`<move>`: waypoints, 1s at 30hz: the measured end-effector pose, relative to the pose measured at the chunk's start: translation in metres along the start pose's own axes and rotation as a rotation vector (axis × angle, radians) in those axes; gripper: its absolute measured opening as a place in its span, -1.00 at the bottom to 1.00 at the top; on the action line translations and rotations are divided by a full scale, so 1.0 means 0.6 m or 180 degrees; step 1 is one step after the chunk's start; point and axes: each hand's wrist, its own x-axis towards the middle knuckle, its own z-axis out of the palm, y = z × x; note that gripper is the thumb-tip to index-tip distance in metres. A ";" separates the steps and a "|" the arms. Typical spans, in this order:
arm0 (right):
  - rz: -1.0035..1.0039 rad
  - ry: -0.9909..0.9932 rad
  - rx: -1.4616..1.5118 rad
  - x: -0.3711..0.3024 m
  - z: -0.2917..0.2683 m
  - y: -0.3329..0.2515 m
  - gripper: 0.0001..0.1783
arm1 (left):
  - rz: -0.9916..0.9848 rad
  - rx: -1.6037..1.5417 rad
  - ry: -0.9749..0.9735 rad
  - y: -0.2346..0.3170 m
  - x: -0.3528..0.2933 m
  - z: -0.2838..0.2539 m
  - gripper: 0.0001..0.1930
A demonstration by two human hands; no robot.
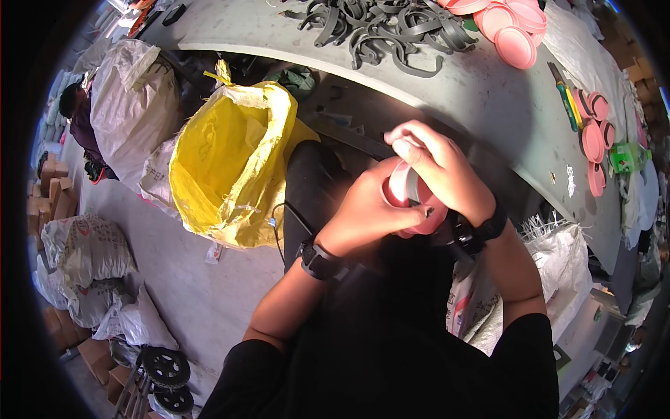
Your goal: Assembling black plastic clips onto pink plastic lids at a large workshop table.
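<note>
A round pink lid (pixel 430 223) is held up in front of my body, below the table's near edge. My left hand (pixel 364 209) is closed around its side, with the thumb across the near part. A grey flexible band (pixel 423 193) lies inside the lid. Bent over the lid, my right hand (pixel 450 171) has its fingers curled and seems to grip the band; its fingertips are partly hidden. A pile of loose grey bands (pixel 391 28) lies on the table beyond, beside a heap of pink lids (pixel 515 45).
The grey table (pixel 481 98) curves around the front and right. On its right lie a yellow-green handled tool (pixel 567 101) and more pink lids (pixel 592 143) with dark rims. An open yellow sack (pixel 230 160) stands at left; white sacks (pixel 87 251) sit behind it.
</note>
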 end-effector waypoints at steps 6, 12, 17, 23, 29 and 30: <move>-0.0976 -0.0607 -0.0591 -0.014 -0.055 -0.018 0.06 | 0.0046 -0.1150 0.0488 -0.004 0.004 -0.034 -0.50; -0.0825 0.0052 -0.0443 -0.035 -0.020 -0.006 -0.04 | 0.0213 -0.1700 0.0162 -0.012 0.009 -0.020 -0.32; -0.0443 0.0637 0.1808 -0.049 -0.033 0.015 -0.07 | 0.0138 -0.1880 0.0057 -0.020 0.010 0.002 -0.25; -0.0019 0.2072 0.0447 -0.080 -0.195 0.024 -0.10 | -0.0122 -0.2628 0.0213 -0.028 -0.006 -0.002 -0.16; 0.1572 0.4298 -0.3536 -0.073 -0.391 0.155 -0.19 | -0.0074 -0.3279 0.0167 -0.029 0.000 0.000 -0.06; 0.1527 0.4288 -0.3526 -0.059 -0.399 0.158 -0.19 | -0.0035 -0.3443 0.0229 -0.032 0.000 0.000 -0.06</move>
